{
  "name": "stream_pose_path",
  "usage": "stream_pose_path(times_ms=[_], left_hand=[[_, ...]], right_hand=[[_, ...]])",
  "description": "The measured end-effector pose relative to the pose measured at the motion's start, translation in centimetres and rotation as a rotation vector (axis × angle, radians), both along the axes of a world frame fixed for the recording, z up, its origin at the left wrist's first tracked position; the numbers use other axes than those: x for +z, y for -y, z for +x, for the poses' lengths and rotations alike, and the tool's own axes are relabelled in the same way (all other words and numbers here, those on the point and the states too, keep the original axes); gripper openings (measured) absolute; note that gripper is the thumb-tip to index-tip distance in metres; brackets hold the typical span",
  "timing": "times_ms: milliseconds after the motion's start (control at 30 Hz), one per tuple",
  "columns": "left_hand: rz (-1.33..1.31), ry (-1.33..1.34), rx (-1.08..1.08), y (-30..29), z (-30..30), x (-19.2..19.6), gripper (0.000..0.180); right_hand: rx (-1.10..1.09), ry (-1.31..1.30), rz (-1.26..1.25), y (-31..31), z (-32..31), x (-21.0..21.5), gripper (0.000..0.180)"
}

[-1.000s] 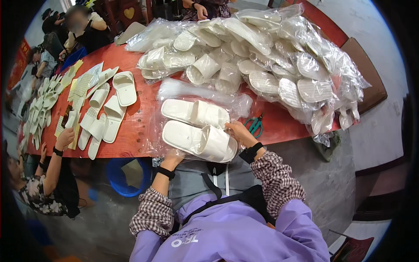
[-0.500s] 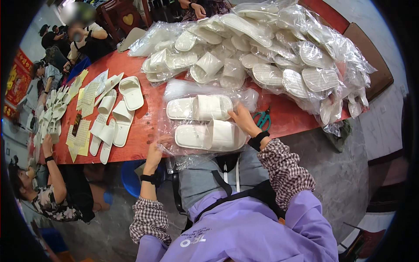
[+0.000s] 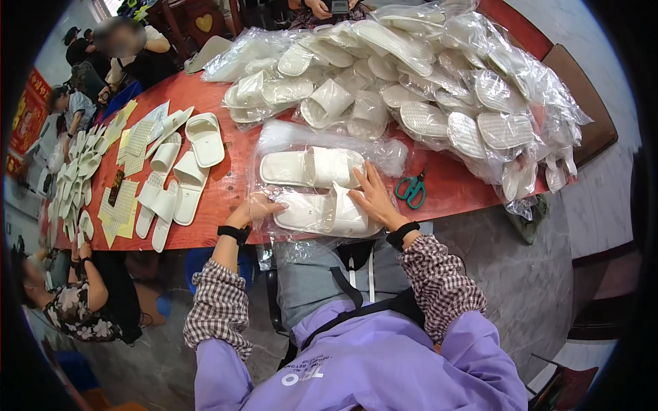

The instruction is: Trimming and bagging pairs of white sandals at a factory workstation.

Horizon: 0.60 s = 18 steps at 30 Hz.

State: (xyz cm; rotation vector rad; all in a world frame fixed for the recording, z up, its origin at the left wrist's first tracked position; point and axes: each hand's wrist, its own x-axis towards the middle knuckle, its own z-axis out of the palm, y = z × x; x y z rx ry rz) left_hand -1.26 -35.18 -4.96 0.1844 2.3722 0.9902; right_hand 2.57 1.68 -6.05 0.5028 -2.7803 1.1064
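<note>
Two white slippers, an upper one point(image 3: 284, 168) and a lower one point(image 3: 301, 212), lie side by side in a clear plastic bag point(image 3: 255, 179) at the table's front edge. My left hand point(image 3: 260, 207) is closed at the bag's left edge, its fingertips against the sole end of the lower slipper. My right hand point(image 3: 378, 198) lies with fingers apart across the strap ends of both slippers, at the bag's right side. Behind the pair is a stack of flat clear bags point(image 3: 295, 137). Green-handled scissors point(image 3: 411, 190) rest just right of my right hand.
A large heap of bagged white slippers point(image 3: 411, 79) covers the back right of the red table point(image 3: 226, 212). Loose slippers point(image 3: 192, 179) and yellowish sheets point(image 3: 127, 205) lie to the left. A co-worker point(image 3: 75, 294) sits at far left; a blue bin point(image 3: 199, 270) stands below the table edge.
My left hand has moved up along the bag onto the lower slipper's end. My right hand has come from the upper slipper's tip down over both slippers, fingers spreading.
</note>
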Motion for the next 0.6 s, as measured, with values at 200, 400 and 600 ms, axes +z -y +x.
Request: stream_pose_path(times_ms=[200, 400, 600], left_hand=[[-0.181, -0.513, 0.062, -4.2, 2.7, 0.7, 0.091], [0.612, -0.140, 0.416, -2.6, 5.6, 5.6, 0.033], [0.565, -0.232, 0.748, 6.4, 9.1, 11.9, 0.020]], right_hand=[[0.033, 0.123, -0.071, -0.4, -0.1, 1.0, 0.067], [-0.027, 0.192, -0.328, -3.5, -2.2, -1.0, 0.060], [-0.047, 0.057, -0.095, -1.5, -0.2, 0.4, 0.059]])
